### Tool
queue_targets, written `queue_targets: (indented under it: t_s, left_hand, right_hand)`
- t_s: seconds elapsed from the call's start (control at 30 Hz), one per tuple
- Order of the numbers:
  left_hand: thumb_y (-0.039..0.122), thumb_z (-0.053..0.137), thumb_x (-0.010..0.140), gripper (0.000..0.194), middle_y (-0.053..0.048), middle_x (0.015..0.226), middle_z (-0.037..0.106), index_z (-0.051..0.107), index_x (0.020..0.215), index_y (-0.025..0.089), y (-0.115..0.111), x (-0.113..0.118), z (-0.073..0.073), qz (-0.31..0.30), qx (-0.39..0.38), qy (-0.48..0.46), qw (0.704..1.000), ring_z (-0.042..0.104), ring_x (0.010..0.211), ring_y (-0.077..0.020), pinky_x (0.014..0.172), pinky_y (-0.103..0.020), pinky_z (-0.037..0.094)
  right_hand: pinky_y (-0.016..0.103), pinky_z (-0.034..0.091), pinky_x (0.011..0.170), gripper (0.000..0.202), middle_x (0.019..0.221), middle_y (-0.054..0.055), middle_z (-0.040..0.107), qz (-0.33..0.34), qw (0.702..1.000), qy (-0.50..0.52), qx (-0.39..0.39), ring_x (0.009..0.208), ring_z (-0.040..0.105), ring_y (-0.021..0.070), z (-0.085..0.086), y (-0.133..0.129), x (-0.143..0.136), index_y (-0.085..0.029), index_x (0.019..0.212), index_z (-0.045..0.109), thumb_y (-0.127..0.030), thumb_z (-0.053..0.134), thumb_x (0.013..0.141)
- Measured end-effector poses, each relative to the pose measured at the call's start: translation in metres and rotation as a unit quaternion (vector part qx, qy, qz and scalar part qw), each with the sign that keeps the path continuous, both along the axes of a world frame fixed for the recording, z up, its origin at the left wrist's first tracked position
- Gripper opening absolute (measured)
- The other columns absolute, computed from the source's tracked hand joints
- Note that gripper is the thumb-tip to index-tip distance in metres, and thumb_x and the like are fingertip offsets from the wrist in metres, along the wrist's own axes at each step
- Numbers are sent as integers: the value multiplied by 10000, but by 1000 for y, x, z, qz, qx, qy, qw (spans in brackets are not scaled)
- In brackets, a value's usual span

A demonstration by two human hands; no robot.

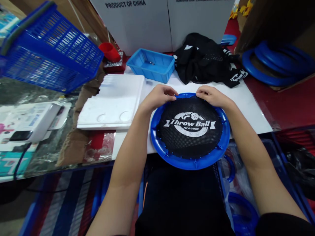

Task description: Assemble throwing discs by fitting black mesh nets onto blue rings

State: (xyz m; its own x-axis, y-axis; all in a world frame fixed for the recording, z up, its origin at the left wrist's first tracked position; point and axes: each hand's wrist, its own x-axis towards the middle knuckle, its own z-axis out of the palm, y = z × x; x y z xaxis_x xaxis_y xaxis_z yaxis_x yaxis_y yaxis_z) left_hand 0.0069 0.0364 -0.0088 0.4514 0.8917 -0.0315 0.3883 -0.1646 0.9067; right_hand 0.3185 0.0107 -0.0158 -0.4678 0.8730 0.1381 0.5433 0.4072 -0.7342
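Observation:
A blue plastic ring (161, 148) lies at the table's front edge, its near side reaching over the edge. Black mesh (189, 144) printed "Throw Ball" lies inside it. At the ring's far left, my left hand (163, 95) has its fingers closed on the mesh edge beside the rim. My right hand (211, 95) pinches the mesh edge at the far right of the rim. Small pegs line the ring's inner side. The fingertips partly hide the mesh edge.
Behind the ring sit a light blue tray (157, 73) and a pile of black mesh pieces (204, 60). White foam (115, 98) and a blue basket (54, 49) are on the left. Stacked blue rings (270, 68) lie at the right, near a white carton (147, 29).

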Motion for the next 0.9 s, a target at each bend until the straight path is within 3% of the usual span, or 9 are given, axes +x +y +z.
queue_targets:
  t_s: [0.2, 0.57, 0.9]
  left_hand:
    - [170, 836, 788, 192, -69, 900, 779, 817, 979, 178, -1, 5, -1, 10, 4, -30, 999, 700, 898, -211, 887, -384, 567]
    - [83, 778, 828, 286, -22, 825, 729, 649, 1046, 217, 1, 6, -6, 31, -55, -48, 997, 729, 894, -208, 887, -366, 551]
    - [112, 769, 792, 305, -21, 838, 748, 567, 984, 235, 1, 10, -11, 46, -15, -25, 999, 714, 845, -198, 842, -362, 542]
  right_hand:
    - [408, 447, 857, 217, 917, 50, 629, -2, 1000, -17, 21, 886, 571, 249, -2, 2, 0, -240, 892, 659, -407, 616, 1025]
    - [420, 461, 907, 257, 938, 56, 629, -8, 999, -26, 17, 918, 564, 252, -7, 5, 1, -239, 867, 652, -429, 632, 1038]
    - [439, 480, 883, 197, 933, 72, 690, -43, 998, -19, 51, 902, 616, 259, -8, -1, -3, -232, 846, 706, -362, 669, 989]
